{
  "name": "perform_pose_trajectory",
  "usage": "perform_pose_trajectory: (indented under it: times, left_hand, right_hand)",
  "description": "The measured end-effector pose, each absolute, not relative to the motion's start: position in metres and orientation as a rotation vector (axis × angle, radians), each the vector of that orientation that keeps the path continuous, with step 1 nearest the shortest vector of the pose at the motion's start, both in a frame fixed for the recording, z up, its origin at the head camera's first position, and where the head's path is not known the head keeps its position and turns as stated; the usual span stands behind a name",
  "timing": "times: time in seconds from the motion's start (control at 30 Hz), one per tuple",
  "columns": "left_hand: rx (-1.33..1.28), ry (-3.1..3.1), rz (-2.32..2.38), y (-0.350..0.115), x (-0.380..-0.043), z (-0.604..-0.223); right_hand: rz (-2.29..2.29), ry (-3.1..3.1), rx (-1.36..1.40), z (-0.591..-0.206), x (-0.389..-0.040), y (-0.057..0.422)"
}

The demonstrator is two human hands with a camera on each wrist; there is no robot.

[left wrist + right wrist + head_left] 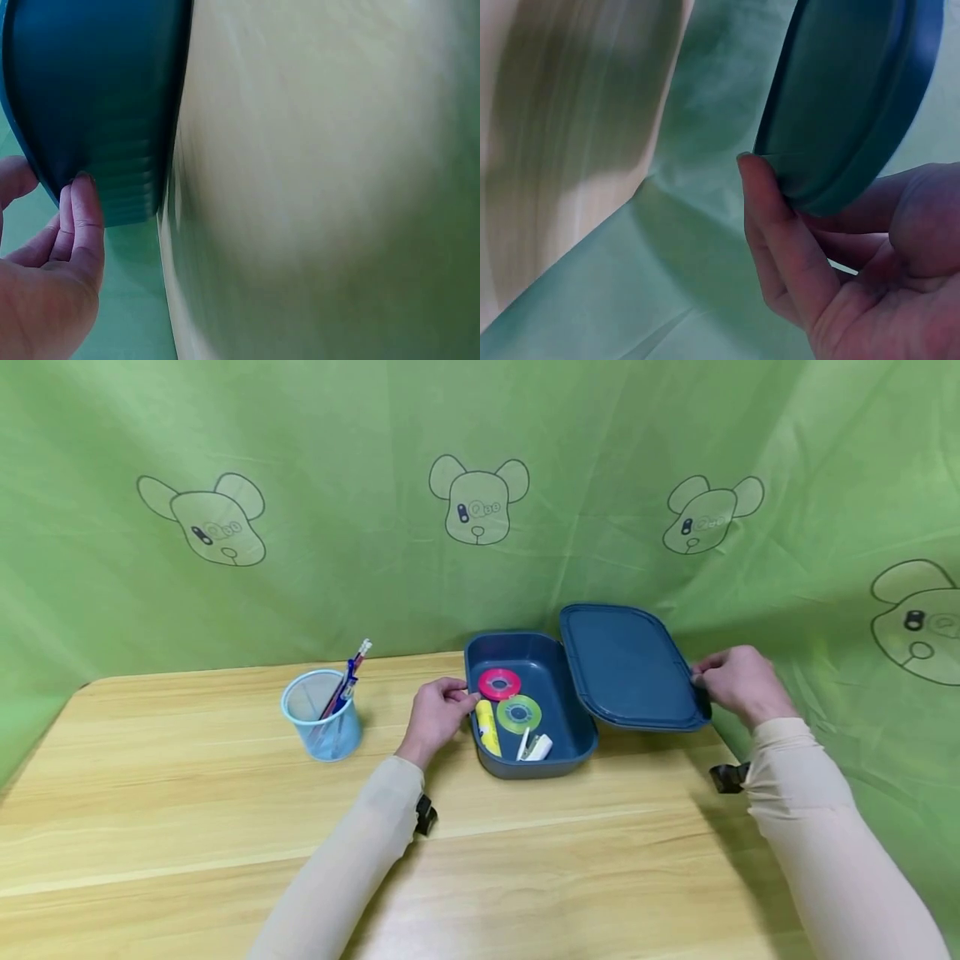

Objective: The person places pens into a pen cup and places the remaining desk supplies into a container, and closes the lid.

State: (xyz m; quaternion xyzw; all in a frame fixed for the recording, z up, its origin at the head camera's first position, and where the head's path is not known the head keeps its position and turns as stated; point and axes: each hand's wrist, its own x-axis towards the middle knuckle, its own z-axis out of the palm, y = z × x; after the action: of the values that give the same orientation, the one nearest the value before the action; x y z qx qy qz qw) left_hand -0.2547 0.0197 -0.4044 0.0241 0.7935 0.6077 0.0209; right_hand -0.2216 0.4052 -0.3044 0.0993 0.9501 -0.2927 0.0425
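A dark blue plastic box point(551, 768) stands uncovered on the table. My left hand point(441, 714) pinches its left wall, thumb over the rim and fingers against the outside. Off the box's right side, the matching lid point(626, 664) slants outward, inner face up. At the lid's far right edge, my right hand point(738, 681) grips it between thumb and fingers. Inside the box lie a pink ring-shaped roll point(499, 684), a green ring-shaped roll point(519, 714), a yellow tube point(487, 727) and a small white object point(537, 748) with a thin arm raised.
A light blue mesh pen cup point(322, 739) holding several pens and pencils point(343, 685) stands left of the left hand. Green cloth point(337, 568) hangs behind and beside the wooden table point(187, 835), close to the right hand.
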Motion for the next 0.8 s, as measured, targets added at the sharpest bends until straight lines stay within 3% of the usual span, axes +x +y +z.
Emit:
perform_pose_trajectory:
  times: [0.57,0.8]
  left_hand:
    - [0.109,2.587,2.035,0.017,-0.258,-0.396]
    - [0.290,2.422,2.105,0.017,-0.256,-0.387]
  right_hand:
    - [-0.974,2.943,0.203,-0.300,-0.222,0.344]
    - [-1.087,2.898,0.174,-0.306,-0.225,0.317]
